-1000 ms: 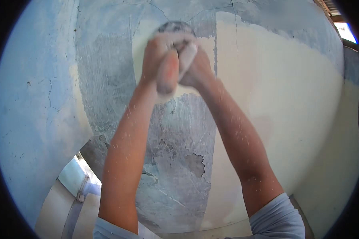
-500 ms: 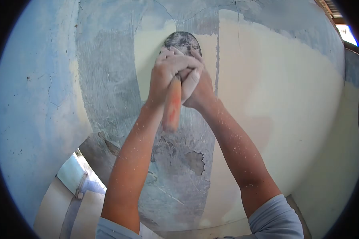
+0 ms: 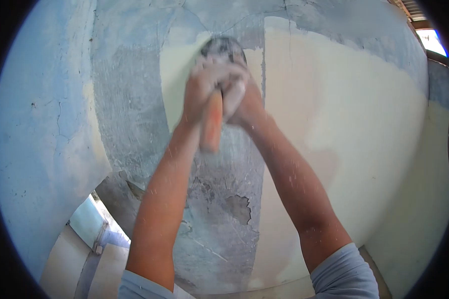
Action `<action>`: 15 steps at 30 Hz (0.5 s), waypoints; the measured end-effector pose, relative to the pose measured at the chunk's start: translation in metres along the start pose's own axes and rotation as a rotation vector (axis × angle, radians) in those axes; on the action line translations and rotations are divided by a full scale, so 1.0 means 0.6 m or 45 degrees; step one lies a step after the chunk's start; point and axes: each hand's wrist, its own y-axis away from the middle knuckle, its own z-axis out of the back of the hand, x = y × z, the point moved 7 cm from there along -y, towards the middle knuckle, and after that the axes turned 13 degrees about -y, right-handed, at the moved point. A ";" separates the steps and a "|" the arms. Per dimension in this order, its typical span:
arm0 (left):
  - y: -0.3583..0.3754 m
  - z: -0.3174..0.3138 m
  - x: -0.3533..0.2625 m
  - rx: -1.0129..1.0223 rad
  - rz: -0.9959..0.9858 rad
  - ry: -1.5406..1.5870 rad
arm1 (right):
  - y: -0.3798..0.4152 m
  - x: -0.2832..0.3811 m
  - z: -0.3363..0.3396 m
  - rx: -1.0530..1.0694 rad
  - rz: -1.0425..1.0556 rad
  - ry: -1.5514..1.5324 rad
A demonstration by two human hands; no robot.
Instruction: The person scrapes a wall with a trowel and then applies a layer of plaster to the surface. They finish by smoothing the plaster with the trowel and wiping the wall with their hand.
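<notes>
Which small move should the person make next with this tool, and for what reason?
Probably draw the tool down over the cream patch, because cream shows on both sides of the blade, while the wall below is mostly grey; left hand and right hand are both on the tool.

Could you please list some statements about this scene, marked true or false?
1. The left grip and right grip, both bare hands, share one trowel-like tool with a tapered orange-brown handle. True.
2. The tool's dark, round-ended blade shows above both grips. True.
3. The handle's end points up. False: it points down in view.
4. A jagged grey chipped patch marks the wall lower down. True.
5. The pale blue-grey cloth sleeves reach the wrists. False: they stop far short.
</notes>
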 end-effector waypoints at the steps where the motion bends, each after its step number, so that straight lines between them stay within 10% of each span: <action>1: -0.042 -0.001 0.015 -0.153 -0.067 0.017 | -0.060 -0.020 0.012 0.134 -0.080 -0.042; 4: -0.127 -0.008 0.044 0.231 0.344 0.234 | -0.133 -0.025 0.055 0.353 -0.463 0.002; 8: -0.008 -0.010 -0.018 0.079 0.009 -0.048 | 0.005 0.000 0.023 -0.056 0.010 0.080; 15: -0.092 -0.036 0.013 0.085 0.168 0.202 | -0.082 -0.040 0.065 0.174 -0.257 0.071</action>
